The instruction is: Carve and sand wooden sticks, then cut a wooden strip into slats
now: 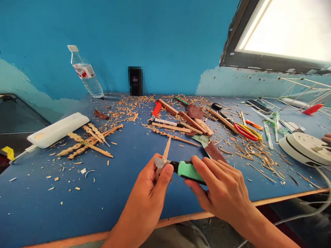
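Note:
My left hand (pixel 152 191) pinches a slim pale wooden stick (pixel 167 148) whose tapered end points up and away from me. In my right hand (pixel 219 182) is a utility knife (pixel 190 171) with a green and black handle, its fingers wrapped over the grip. The knife's blade (pixel 159 162) lies across the stick, just above my left thumb. The stick's lower part is mostly hidden by my left fingers. Just beyond, a carved wavy stick (pixel 178 138) rests on the blue table (pixel 116 196).
Several notched sticks (pixel 90 143) lie left beside a white oblong device (pixel 59 130). Shavings (pixel 129 110), a red-handled cutter (pixel 156 111), wood strips and red-yellow pliers (pixel 248 131) are spread behind my hands. A water bottle (pixel 86 74) leans on the wall. Another person's hand (pixel 327 138) is by a white round device (pixel 305 148).

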Tool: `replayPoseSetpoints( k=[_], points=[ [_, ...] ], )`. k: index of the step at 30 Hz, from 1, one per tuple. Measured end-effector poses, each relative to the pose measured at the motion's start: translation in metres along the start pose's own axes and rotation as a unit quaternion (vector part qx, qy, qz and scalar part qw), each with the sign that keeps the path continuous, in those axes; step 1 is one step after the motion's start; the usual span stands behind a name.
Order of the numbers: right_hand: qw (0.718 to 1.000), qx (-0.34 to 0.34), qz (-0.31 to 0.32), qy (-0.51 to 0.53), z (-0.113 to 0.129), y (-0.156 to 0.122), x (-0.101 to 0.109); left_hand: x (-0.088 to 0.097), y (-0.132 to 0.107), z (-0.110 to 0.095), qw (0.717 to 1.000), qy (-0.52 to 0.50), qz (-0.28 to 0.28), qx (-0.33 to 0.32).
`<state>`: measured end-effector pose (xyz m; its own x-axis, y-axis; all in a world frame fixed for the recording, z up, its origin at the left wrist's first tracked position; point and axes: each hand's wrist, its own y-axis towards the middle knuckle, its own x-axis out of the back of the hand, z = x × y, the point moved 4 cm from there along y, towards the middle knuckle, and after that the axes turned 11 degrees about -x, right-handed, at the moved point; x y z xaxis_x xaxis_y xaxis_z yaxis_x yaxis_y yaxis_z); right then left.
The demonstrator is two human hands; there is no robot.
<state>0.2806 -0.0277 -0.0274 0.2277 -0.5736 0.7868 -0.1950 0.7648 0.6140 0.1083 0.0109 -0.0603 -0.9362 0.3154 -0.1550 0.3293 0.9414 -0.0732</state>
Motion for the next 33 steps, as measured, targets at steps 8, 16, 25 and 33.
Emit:
replayPoseSetpoints(
  k=[8,16,25,33],
  points=[
    [0.969,-0.235,-0.012,-0.070,-0.076,0.044,-0.013,-0.016,-0.002,0.006,0.999,0.007,0.018,0.026],
    [0.962,-0.230,0.037,0.139,-0.117,0.037,-0.007,-0.011,-0.032,-0.014,0.986,-0.143,0.073,0.040],
    [0.984,-0.019,0.023,0.174,-0.013,-0.009,0.012,-0.010,-0.032,-0.005,0.979,-0.187,0.053,0.059],
    [0.996,0.005,0.011,0.087,-0.010,-0.004,0.003,-0.008,-0.025,0.000,0.999,-0.033,-0.024,0.020]
  ],
)
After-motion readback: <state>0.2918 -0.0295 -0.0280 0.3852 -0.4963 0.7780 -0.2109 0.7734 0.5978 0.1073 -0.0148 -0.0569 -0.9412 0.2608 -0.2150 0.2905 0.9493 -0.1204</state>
